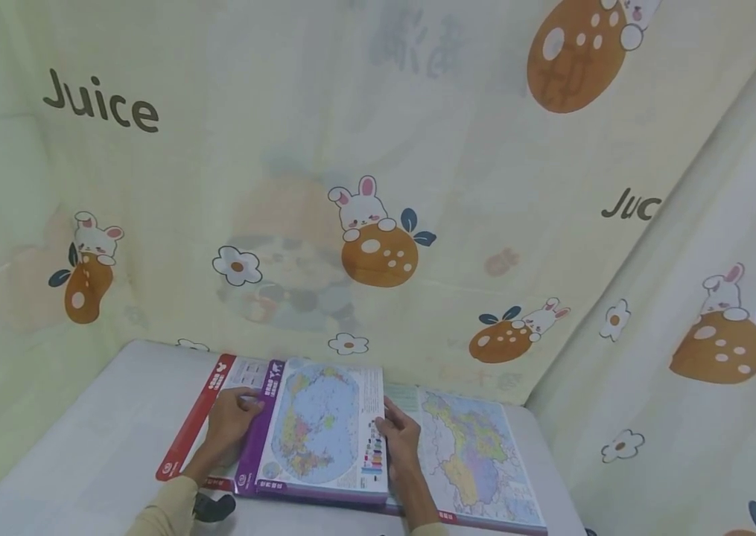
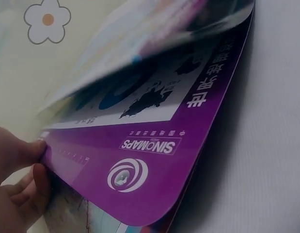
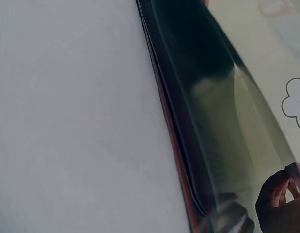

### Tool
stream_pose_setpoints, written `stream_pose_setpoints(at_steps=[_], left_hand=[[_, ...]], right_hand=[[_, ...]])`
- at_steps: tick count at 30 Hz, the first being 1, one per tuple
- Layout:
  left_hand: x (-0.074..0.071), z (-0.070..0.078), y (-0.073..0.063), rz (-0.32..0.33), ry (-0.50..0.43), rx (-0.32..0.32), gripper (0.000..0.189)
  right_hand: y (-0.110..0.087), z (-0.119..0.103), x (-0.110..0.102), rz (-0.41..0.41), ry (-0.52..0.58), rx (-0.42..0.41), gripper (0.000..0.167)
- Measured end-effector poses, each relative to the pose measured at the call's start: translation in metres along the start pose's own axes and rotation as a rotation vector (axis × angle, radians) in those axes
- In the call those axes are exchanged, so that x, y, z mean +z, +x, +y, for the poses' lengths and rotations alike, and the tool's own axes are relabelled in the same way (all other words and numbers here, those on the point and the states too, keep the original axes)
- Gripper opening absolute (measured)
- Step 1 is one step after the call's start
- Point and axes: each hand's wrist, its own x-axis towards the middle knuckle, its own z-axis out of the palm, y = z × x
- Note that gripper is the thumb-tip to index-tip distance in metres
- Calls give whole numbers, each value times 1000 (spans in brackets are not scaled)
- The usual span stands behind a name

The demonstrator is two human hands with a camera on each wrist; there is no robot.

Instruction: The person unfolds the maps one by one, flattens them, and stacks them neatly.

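Observation:
A glossy world map (image 1: 317,424) with a purple border lies over a red-bordered map (image 1: 474,454). My left hand (image 1: 230,420) pinches the purple left edge between thumb and finger. In the left wrist view, that left hand (image 2: 19,177) grips the purple border (image 2: 135,150), printed SINOMAPS, while a shiny upper sheet (image 2: 140,43) rises off it. At the opposite edge of the world map, my right hand (image 1: 404,439) holds the side, thumb on top. A bent glossy sheet (image 3: 227,131) fills the middle of the right wrist view, beside the partly visible right hand (image 3: 280,204).
Both maps lie on a white table (image 1: 103,417). A pale curtain (image 1: 451,149) printed with rabbits, oranges and flowers hangs behind and along the sides. A dark wrist device (image 1: 213,508) sits by the left cuff.

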Motion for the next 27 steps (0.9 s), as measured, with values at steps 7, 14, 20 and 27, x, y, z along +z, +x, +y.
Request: stream_pose_setpoints(at_steps=[7,14,20,27], left_hand=[[-7,7,-1,1,-56,2,33],[-9,6,1,13,-30,9,32],[-15,4,1,17,-19,7,32],[-24,1,2,39,0,36,29]], right_hand=[[1,-14,-9,-15,27,0,53],[5,-20,-28,13,44,-19,53],[5,-25,-48,30,77,-23,53],[3,-33,-74,79,63,-39,52]])
